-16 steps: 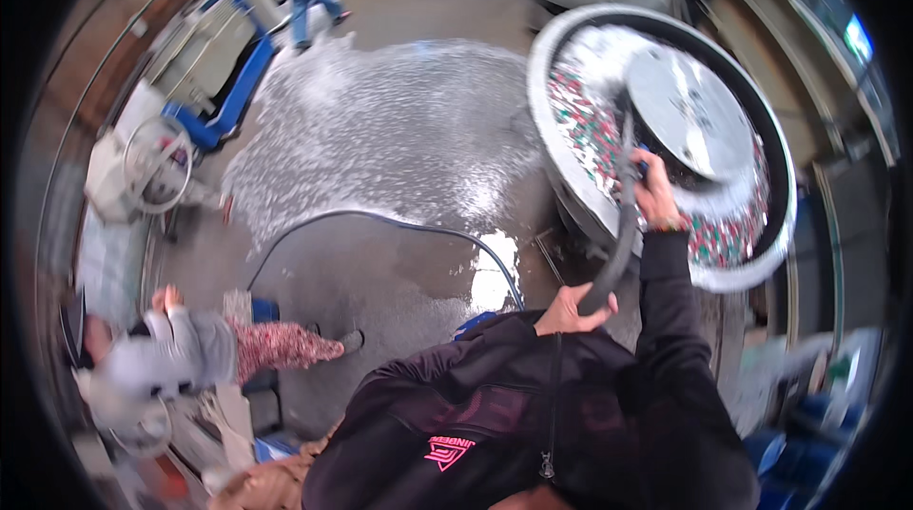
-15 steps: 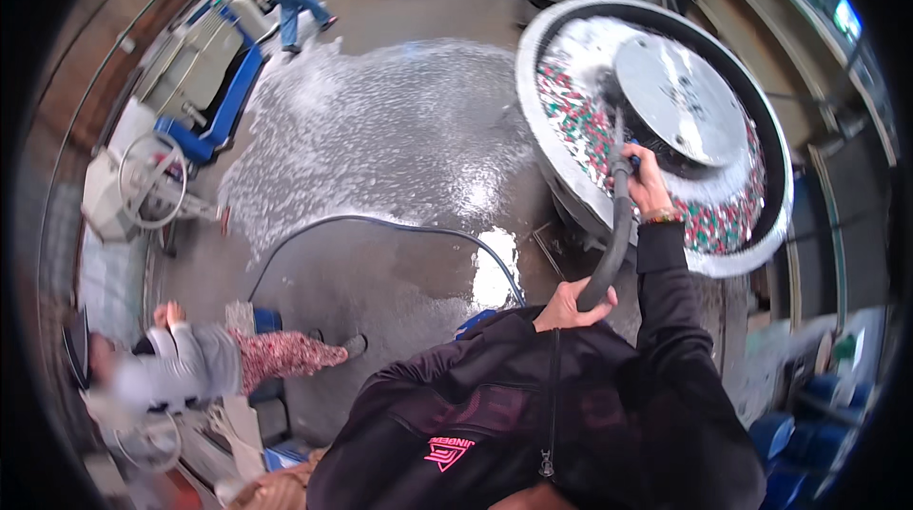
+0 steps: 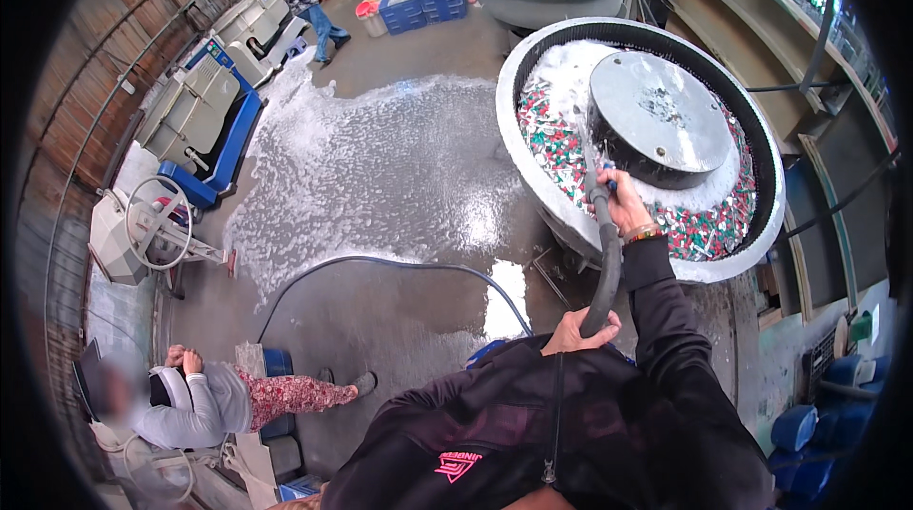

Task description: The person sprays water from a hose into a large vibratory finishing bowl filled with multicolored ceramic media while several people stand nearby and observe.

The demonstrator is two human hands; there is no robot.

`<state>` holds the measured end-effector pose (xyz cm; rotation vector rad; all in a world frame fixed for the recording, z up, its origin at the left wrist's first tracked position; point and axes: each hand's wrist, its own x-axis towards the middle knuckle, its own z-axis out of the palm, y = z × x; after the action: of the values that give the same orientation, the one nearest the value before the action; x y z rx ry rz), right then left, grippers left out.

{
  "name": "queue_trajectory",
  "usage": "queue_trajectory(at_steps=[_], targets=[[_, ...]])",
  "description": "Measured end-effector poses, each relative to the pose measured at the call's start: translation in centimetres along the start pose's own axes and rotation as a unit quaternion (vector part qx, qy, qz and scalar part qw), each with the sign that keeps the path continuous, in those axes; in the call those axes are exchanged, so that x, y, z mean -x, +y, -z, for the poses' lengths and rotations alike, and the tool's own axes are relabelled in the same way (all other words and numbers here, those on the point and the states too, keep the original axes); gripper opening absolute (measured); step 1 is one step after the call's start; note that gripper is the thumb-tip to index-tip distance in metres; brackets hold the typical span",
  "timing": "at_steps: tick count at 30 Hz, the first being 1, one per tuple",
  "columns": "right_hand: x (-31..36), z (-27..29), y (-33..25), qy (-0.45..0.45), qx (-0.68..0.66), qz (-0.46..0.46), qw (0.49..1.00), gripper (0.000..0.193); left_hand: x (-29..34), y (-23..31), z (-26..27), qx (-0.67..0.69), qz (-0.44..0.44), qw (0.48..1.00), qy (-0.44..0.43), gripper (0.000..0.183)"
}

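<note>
My right hand point(image 3: 623, 201) is closed around the nozzle end of a thick grey hose point(image 3: 606, 272), over the near left rim of a large round tub point(image 3: 514, 111). A blue part of the nozzle shows beside my fingers. Close to my jacket, my left hand point(image 3: 578, 331) wraps around the same hose lower down. From the nozzle a stream of water runs into the tub. Small red, green and white pieces point(image 3: 702, 230) fill the tub's ring, partly under white foam point(image 3: 575, 63). A round grey metal hub point(image 3: 661, 115) rises in its middle.
A dark hose point(image 3: 399, 261) curves across the wet, foamy floor point(image 3: 380, 158). Beyond stand another round tub point(image 3: 504, 6) and blue crates point(image 3: 423, 6). Grey-and-blue machines point(image 3: 204, 130) line the left. One person point(image 3: 200, 396) sits at lower left; another point(image 3: 314, 6) stands farther back.
The view has shifted, so more of the far tub and the people behind it shows. Both my hands keep their hold on the hose, and water still runs into the tub.
</note>
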<state>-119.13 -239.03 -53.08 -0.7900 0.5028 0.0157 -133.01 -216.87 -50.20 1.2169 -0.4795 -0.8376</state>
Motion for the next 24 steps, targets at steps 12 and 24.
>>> queue_trajectory(at_steps=[12, 24], targets=[[-1.3, 2.4, -1.8, -0.085, -0.01, 0.0, 0.996, 0.029, -1.2, -1.2, -2.0, -0.024, -0.016, 0.999, 0.034, 0.011], [7.1, 12.9, -2.0, 0.037, -0.085, 0.043, 0.995, 0.012, -3.2, -1.0, -4.6, -0.129, -0.03, 0.99, -0.044, 0.012]])
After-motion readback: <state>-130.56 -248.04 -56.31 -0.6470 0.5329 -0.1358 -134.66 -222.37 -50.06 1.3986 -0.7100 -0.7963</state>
